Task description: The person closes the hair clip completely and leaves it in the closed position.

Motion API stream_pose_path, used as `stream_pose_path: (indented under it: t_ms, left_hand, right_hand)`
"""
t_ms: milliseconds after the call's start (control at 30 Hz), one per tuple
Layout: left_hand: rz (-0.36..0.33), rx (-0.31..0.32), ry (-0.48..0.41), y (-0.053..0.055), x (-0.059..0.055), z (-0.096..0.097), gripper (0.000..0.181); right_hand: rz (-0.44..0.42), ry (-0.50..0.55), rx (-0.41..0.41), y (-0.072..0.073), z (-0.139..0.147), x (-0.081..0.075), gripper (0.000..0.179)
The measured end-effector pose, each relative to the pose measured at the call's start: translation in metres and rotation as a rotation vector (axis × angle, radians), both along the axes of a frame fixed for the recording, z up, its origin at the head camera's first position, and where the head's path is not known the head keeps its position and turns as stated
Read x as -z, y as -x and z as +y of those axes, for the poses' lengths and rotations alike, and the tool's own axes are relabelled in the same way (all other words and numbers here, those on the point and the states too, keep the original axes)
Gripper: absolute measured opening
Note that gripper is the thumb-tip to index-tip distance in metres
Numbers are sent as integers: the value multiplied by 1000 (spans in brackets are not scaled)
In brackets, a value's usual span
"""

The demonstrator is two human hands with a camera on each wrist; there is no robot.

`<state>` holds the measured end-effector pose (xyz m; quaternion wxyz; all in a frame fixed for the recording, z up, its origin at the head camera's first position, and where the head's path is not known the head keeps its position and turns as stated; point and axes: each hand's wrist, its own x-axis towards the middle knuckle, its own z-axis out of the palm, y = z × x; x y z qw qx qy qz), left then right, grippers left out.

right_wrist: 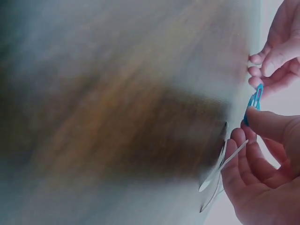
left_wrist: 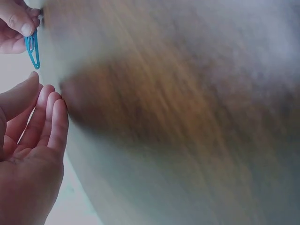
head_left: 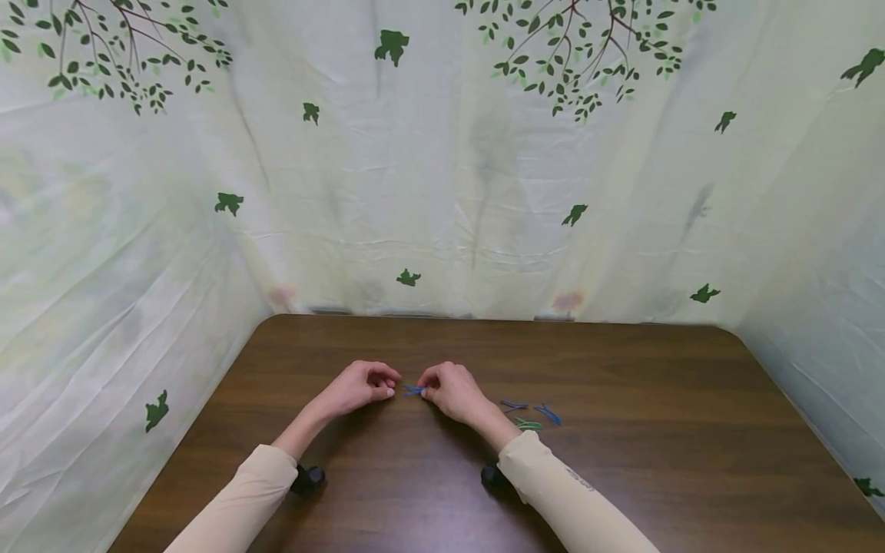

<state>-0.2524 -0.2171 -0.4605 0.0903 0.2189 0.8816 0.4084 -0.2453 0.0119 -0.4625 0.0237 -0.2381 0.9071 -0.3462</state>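
Observation:
A blue snap hair clip (head_left: 412, 391) is pinched between the thumb and fingers of my right hand (head_left: 452, 392), its narrow end pointing toward the left hand. In the left wrist view the teal-blue clip (left_wrist: 33, 50) hangs from the right fingertips, its slim frame showing. My left hand (head_left: 362, 385) faces it across a small gap, thumb and fingers loosely bent with nothing between them. The left thumb tip (left_wrist: 34, 76) is just short of the clip's end. To the right of the right wrist lie two more blue hair clips (head_left: 548, 415) and a green one (head_left: 528, 424).
Both hands work over a brown wooden table (head_left: 622, 461). Behind it and at the sides hangs a pale curtain (head_left: 449, 192) with leaf and bird prints. Near the right fingers, thin clip shapes (right_wrist: 206, 185) show in the right wrist view.

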Motion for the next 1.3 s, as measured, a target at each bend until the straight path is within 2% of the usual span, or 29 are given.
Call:
stream_pose_path:
  t_ms: [167,367,633,1000,1300]
  left_hand:
    - [9,-9,-14,-2,-2,-1,21]
    - [19,-25,-26,-6,-4,0,23]
    - [37,-47,-68,-14,-9,9,23]
    - [57,-111,-89,-27,-8,20,22]
    - [76,-109,-122,-41,-21,31,23]
  right_hand:
    - [0,28,8,-4,5,-2,6]
    - [-38,119,9,-9,13,-7,7]
    - [19,140,35,-20,22,-14,9]
    - [56,205,50,-38,38,-21,9]
    - [117,253,70,-55,54,-30,11]
